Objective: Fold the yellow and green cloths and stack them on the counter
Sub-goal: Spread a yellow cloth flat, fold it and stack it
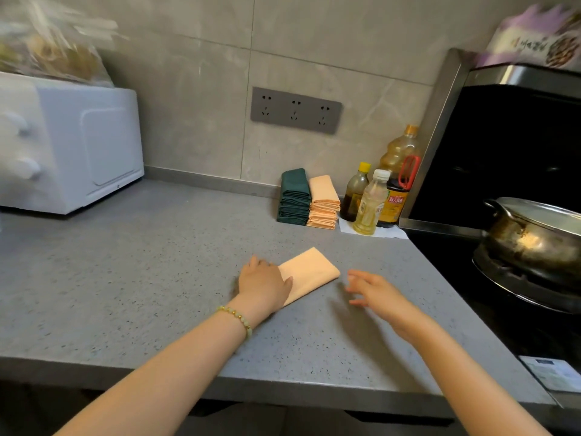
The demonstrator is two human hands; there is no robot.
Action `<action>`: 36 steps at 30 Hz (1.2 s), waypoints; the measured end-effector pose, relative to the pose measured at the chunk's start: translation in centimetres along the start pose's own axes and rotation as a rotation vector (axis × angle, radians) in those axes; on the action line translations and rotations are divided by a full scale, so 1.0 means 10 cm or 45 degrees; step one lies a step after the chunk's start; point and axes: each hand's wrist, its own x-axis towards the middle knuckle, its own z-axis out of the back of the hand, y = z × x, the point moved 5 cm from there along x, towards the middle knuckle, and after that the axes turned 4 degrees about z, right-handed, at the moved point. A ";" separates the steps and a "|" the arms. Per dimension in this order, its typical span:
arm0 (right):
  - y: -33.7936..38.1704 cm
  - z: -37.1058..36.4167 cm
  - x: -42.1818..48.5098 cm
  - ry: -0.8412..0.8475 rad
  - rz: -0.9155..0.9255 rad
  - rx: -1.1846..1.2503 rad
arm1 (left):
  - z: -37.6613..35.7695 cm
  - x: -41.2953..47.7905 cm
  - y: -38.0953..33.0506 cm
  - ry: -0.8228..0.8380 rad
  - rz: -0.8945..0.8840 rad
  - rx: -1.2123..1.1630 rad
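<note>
Pale yellow-orange cloth [309, 272] under my left hand [262, 283]; dark green stack [294, 198] beside yellow-orange stack [323, 201]; counter [141, 278] speckled grey.

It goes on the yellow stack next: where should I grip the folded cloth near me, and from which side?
Probably pinch the cloth at its free right edge, coming from the right with the right hand: the left hand rests on the other end, and it lies flat, so scoop under.
</note>
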 end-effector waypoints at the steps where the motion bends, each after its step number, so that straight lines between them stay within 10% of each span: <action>1: 0.02 -0.05 0.01 0.064 -0.090 0.198 | 0.06 0.02 -0.04 -0.001 -0.005 -0.002; 9: 0.07 -0.34 0.35 0.068 -0.307 0.743 | 0.06 0.18 -0.18 0.400 0.039 -1.111; 17: 0.68 0.10 1.10 0.029 0.021 0.691 | 0.76 0.89 -0.25 0.176 -0.019 -1.757; 24: 1.21 0.73 2.36 -0.399 0.231 0.436 | 1.53 2.11 -0.62 -0.135 -0.131 -1.711; 36: 0.72 0.58 3.53 -0.433 0.181 0.191 | 1.01 3.25 -0.61 -0.375 0.015 -0.931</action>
